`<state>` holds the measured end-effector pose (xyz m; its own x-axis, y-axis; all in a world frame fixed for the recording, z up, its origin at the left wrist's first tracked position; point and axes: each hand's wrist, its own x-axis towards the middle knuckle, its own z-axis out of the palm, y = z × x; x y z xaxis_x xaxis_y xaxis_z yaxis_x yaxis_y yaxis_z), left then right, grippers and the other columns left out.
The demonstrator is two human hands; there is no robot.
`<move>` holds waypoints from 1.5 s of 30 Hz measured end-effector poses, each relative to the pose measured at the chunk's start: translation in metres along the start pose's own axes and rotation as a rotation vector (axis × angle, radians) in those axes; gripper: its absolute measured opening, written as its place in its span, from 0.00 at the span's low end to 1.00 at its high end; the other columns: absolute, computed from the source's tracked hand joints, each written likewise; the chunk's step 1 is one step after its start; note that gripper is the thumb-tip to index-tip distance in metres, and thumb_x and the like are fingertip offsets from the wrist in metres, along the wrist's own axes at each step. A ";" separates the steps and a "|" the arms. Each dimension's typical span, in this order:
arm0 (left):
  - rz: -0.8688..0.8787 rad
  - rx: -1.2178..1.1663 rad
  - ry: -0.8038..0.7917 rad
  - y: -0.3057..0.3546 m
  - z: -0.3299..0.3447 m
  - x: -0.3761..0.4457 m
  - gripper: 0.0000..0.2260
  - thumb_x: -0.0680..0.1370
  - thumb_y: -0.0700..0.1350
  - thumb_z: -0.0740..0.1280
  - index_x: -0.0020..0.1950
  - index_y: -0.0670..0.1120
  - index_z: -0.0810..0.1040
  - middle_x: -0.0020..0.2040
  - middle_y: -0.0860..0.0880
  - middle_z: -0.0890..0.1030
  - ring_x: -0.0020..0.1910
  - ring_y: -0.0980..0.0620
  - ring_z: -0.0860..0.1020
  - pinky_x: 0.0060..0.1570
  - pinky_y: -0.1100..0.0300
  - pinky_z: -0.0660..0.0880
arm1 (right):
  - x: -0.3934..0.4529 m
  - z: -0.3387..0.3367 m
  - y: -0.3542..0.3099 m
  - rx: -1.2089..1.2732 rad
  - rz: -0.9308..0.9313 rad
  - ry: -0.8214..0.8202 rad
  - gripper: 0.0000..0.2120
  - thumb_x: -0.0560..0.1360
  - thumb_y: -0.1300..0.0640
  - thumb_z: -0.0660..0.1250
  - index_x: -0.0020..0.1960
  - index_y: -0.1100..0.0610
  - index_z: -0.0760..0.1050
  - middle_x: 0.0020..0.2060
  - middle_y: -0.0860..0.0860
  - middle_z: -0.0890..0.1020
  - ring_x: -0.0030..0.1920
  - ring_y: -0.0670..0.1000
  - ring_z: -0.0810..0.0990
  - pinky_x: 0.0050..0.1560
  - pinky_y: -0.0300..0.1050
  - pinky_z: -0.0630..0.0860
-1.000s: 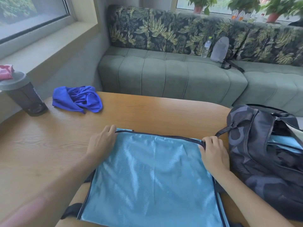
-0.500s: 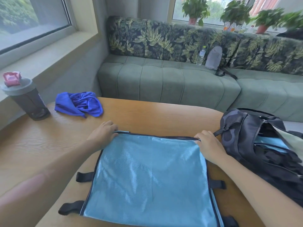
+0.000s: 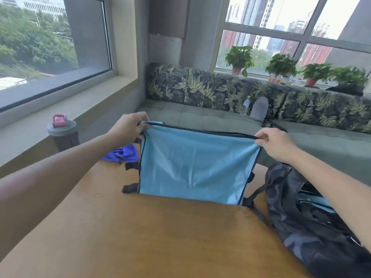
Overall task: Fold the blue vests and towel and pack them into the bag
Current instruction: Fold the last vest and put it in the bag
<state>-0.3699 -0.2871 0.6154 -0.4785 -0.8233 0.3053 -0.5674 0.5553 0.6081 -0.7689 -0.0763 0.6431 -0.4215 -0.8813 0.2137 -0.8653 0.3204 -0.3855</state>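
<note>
Lifted light-blue vest (image 3: 197, 167) off bench (image 3: 160, 237); left hand (image 3: 128, 128), right hand (image 3: 276, 144) pinched top corners beside bag (image 3: 313, 217). Fold next, probably.

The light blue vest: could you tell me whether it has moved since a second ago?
Yes. The light blue vest has been lifted off the table; only its bottom edge touches the wood.

A wooden tabletop (image 3: 152, 237) carries a dark camouflage-patterned bag (image 3: 313, 223) at 3 o'clock, a crumpled violet-blue towel (image 3: 122, 153) at 11 o'clock, and the lower edge of a light blue vest (image 3: 192, 169) at 12 o'clock.
</note>
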 end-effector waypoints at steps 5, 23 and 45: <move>0.120 -0.034 0.153 0.021 -0.021 -0.008 0.04 0.80 0.36 0.68 0.48 0.42 0.81 0.37 0.46 0.83 0.29 0.60 0.80 0.35 0.71 0.75 | 0.001 -0.021 -0.004 0.036 -0.033 0.192 0.03 0.79 0.57 0.70 0.50 0.50 0.81 0.47 0.48 0.83 0.50 0.53 0.80 0.51 0.49 0.75; 0.430 0.203 -0.142 -0.120 0.125 -0.291 0.10 0.85 0.51 0.60 0.53 0.52 0.80 0.58 0.57 0.78 0.54 0.53 0.79 0.52 0.60 0.75 | -0.293 0.226 0.091 -0.046 -0.182 0.091 0.11 0.75 0.66 0.66 0.49 0.56 0.85 0.56 0.38 0.81 0.53 0.50 0.84 0.55 0.32 0.73; 0.222 0.538 -0.424 -0.133 0.133 -0.173 0.16 0.75 0.32 0.63 0.58 0.47 0.78 0.48 0.48 0.76 0.44 0.45 0.77 0.39 0.51 0.74 | -0.286 0.200 0.063 -0.196 -0.110 -0.121 0.17 0.85 0.50 0.54 0.66 0.52 0.77 0.61 0.45 0.81 0.61 0.47 0.78 0.65 0.42 0.70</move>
<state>-0.3007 -0.2028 0.3840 -0.7779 -0.6284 0.0025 -0.6259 0.7751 0.0861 -0.6487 0.1260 0.3787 -0.2965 -0.9459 0.1315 -0.9453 0.2710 -0.1816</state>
